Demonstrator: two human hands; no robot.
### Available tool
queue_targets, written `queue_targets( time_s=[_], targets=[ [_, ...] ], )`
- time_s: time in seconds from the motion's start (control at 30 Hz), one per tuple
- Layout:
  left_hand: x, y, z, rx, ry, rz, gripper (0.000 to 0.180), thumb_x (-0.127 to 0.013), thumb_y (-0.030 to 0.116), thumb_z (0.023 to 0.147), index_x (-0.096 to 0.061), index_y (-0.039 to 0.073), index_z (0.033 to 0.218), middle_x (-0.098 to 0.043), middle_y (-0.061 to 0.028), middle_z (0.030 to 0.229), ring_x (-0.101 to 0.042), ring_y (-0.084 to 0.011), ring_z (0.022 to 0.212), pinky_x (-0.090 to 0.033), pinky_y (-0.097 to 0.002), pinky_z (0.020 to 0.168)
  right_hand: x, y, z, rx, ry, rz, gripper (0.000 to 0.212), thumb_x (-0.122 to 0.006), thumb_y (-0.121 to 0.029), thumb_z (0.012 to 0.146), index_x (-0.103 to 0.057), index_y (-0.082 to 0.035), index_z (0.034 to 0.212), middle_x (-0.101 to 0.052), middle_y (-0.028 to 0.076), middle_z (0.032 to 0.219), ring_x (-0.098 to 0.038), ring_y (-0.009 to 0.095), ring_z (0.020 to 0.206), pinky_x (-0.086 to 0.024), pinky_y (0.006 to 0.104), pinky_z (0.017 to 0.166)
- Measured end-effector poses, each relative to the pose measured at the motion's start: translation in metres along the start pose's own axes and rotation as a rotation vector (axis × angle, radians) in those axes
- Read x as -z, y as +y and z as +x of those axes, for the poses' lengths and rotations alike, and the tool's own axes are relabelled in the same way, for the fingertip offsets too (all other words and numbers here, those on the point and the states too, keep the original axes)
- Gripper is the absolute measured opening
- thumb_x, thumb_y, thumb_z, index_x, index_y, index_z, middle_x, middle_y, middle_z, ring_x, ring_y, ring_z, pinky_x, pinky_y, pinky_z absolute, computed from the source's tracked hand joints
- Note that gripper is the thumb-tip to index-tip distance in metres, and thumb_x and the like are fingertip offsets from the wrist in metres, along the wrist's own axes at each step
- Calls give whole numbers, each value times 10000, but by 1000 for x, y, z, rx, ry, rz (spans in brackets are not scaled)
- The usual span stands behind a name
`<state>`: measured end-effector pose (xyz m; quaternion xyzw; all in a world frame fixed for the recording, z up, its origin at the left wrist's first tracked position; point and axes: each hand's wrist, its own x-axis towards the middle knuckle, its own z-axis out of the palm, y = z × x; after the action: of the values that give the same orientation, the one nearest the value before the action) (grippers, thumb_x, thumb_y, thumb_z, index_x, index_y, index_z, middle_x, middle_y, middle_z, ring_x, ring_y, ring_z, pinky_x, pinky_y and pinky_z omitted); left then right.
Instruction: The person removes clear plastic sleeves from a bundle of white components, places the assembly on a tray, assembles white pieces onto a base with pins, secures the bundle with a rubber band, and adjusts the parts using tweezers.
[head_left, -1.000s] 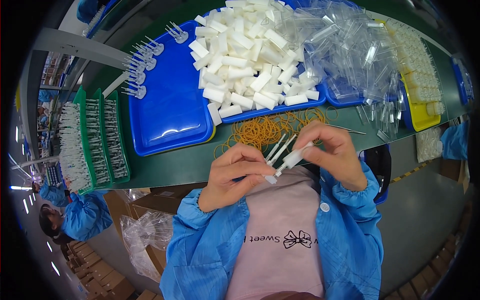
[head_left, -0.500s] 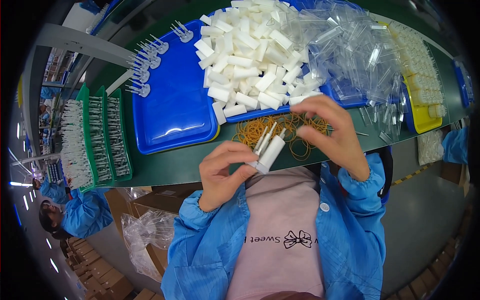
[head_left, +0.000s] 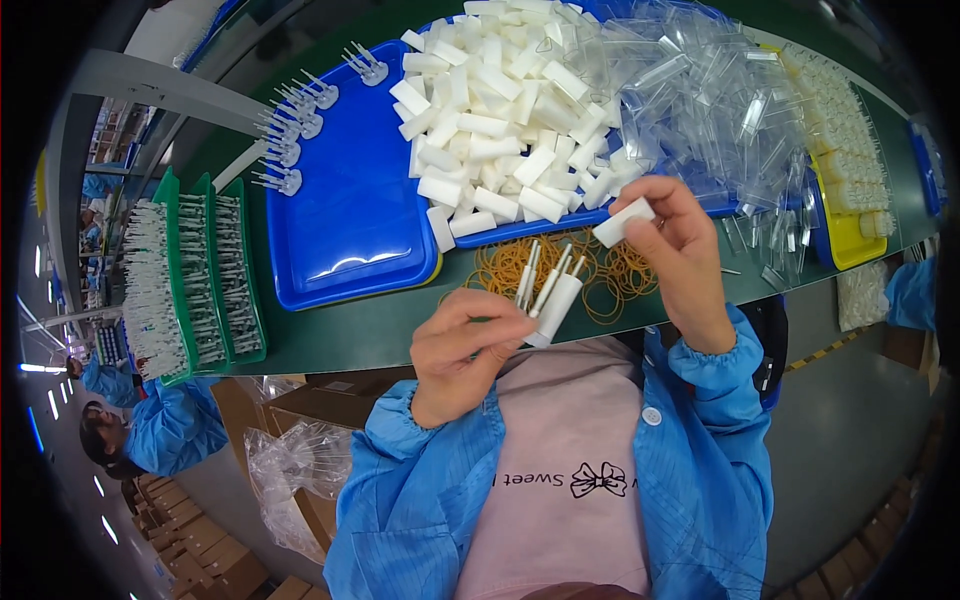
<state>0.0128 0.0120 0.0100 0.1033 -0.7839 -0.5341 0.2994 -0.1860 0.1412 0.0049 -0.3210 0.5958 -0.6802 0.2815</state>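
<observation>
My left hand (head_left: 468, 345) is closed round the base of a small cluster of thin metal-tipped pins (head_left: 542, 280), with one white foam sleeve (head_left: 559, 308) standing over part of it. To the right, my right hand (head_left: 678, 245) pinches a loose white foam sleeve (head_left: 624, 222) between thumb and fingers, held apart from the cluster. Beyond it, a big heap of white foam sleeves (head_left: 500, 120) fills a blue tray. Tan rubber bands (head_left: 500, 262) lie in a tangle on the table behind my hands.
Clear plastic sleeves (head_left: 700, 90) pile up at the back right, beside a yellow tray (head_left: 850, 245). At left are a blue tray (head_left: 350, 230) with pin clusters (head_left: 280, 178) along its rim and green racks (head_left: 215, 270) full of pins. A co-worker in blue (head_left: 170, 430) appears far left.
My right hand, empty before near the tray's edge, now holds a white foam sleeve. My left hand has shifted slightly right, and the pin cluster has turned more upright.
</observation>
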Motion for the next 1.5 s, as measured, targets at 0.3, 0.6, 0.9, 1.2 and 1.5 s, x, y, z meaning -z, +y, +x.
queue_targets(
  time_s=[0.3,0.6,0.9,1.2,1.5],
  targets=[
    [-14,9,11,-112,-82,36,305,-698,-72,657,-716,41,939,-637,-73,895,-600,-215,797,-456,-308,669,-11,-1,-4,-244,33,568,333,-590,-188,908,-471,-67,1195,-564,45,999,-548,111,899,-449,267,832],
    [-7,3,18,-395,-224,171,388,-676,-4,542,-722,50,924,-635,-82,882,-611,-232,744,-479,-306,606,9,-5,-9,-203,-100,244,148,-632,-153,890,-584,-22,940,-604,21,907,-561,75,863,-445,223,771],
    [-12,3,11,-272,-154,5,423,-764,-40,666,-652,14,1070,-533,-179,1111,-619,-214,842,-534,-306,697,0,-10,-18,-168,28,302,120,-653,-114,864,-581,-27,906,-590,11,861,-536,75,817,-421,224,761],
    [-6,-3,2,-266,-227,-112,390,-752,-13,706,-632,-3,1077,-512,-195,1117,-596,-248,930,-565,-323,795,39,-26,-17,-99,-372,3,115,-681,-91,809,-599,-13,827,-594,42,842,-546,115,820,-414,250,767],
    [-6,5,18,-229,-298,-107,362,-724,-40,717,-640,-10,1068,-526,-186,1094,-587,-245,924,-537,-312,735,23,-34,-8,7,-443,-237,113,-699,-90,797,-608,-25,786,-591,30,810,-540,108,783,-414,243,722]
  ],
)
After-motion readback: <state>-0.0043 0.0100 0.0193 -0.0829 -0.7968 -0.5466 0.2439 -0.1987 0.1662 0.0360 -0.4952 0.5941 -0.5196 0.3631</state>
